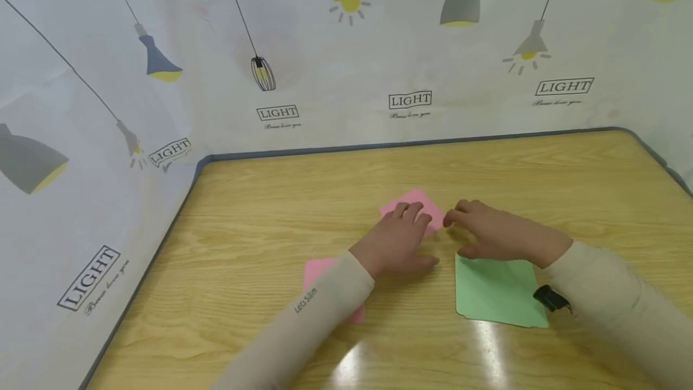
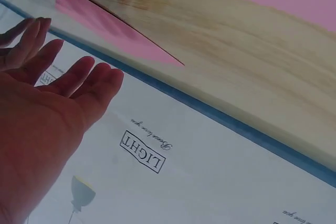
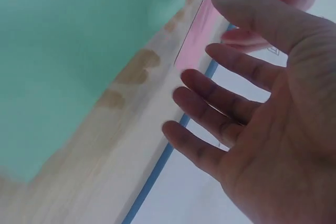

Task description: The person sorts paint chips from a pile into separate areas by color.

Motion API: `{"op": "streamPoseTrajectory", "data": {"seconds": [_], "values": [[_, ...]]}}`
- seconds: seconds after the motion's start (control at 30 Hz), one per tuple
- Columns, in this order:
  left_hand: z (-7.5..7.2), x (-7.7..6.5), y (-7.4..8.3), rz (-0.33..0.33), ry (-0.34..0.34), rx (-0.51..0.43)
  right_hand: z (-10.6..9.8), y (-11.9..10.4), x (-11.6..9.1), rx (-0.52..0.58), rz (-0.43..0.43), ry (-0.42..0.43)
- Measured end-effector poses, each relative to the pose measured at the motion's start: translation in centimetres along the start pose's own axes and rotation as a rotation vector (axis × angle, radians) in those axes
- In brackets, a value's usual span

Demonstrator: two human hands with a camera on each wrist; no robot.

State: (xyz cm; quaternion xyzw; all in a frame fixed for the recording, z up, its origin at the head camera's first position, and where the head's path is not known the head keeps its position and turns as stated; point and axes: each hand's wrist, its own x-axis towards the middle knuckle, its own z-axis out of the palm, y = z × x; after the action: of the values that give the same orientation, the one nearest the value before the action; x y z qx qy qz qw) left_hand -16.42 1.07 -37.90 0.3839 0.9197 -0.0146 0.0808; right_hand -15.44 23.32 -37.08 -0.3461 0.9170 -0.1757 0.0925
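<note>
My left hand (image 1: 397,242) is over a small pink sheet of paper (image 1: 415,197), its fingers loosely bent with nothing in them. In the left wrist view the fingers look apart from that pink sheet (image 2: 113,30). Just right of the sheet, my right hand (image 1: 492,230) has its fingers spread and holds nothing, as the right wrist view also shows. Below the right hand lies a stack of green paper sheets (image 1: 500,294), edges slightly offset. A second pink sheet (image 1: 316,266) is partly hidden under the left forearm.
The wood-grain table (image 1: 260,215) has a dark blue edge strip (image 1: 325,151) along its back and sides. White walls (image 1: 335,77) printed with lamps enclose it. A small black object (image 1: 551,298) sits at the right sleeve.
</note>
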Motion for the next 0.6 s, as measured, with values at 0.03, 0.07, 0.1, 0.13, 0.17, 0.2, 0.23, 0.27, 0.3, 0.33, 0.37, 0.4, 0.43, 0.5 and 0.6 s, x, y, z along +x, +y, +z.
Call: {"op": "streamPoseTrajectory", "data": {"seconds": [0.03,0.07,0.1,0.13,0.17,0.2,0.23,0.27,0.3,0.33,0.37,0.4,0.43,0.5,0.6], "values": [[0.0,0.1,-0.4,-0.023,-0.002,-0.005,0.0,0.0,0.8,-0.001,0.004,0.003],[0.1,0.2,-0.7,-0.042,-0.003,-0.002,0.0,-0.1,1.5,0.000,0.012,0.001],[0.1,0.2,-1.1,-0.062,-0.004,-0.008,0.1,-0.1,2.3,-0.002,0.019,-0.003],[0.2,0.3,-1.4,-0.084,-0.005,-0.022,0.1,-0.1,3.0,-0.001,0.023,-0.014],[0.3,0.3,-1.7,-0.102,-0.002,-0.035,0.1,-0.1,3.8,0.002,0.034,-0.028],[0.4,0.3,-2.0,-0.118,-0.002,-0.046,0.1,-0.1,4.5,0.005,0.036,-0.044],[0.5,0.3,-2.3,-0.133,-0.004,-0.061,0.1,-0.1,5.2,0.012,0.043,-0.066],[0.6,0.3,-2.5,-0.148,-0.006,-0.080,0.1,-0.1,5.8,0.017,0.053,-0.091],[0.7,0.2,-2.7,-0.162,-0.010,-0.105,0.0,0.0,6.2,0.025,0.058,-0.114],[0.8,0.2,-2.9,-0.167,-0.015,-0.119,0.0,0.0,6.7,0.033,0.067,-0.139],[0.9,0.2,-3.1,-0.171,-0.020,-0.130,-0.1,-0.1,7.0,0.040,0.079,-0.160],[1.0,0.2,-3.2,-0.172,-0.025,-0.139,-0.1,-0.1,7.2,0.047,0.087,-0.178],[1.0,0.1,-3.3,-0.171,-0.027,-0.146,-0.1,0.0,7.4,0.050,0.093,-0.192],[1.0,0.1,-3.5,-0.166,-0.030,-0.150,-0.2,0.0,7.7,0.054,0.101,-0.203],[0.8,0.1,-3.7,-0.157,-0.038,-0.136,-0.1,0.3,8.1,0.058,0.102,-0.195]]}}
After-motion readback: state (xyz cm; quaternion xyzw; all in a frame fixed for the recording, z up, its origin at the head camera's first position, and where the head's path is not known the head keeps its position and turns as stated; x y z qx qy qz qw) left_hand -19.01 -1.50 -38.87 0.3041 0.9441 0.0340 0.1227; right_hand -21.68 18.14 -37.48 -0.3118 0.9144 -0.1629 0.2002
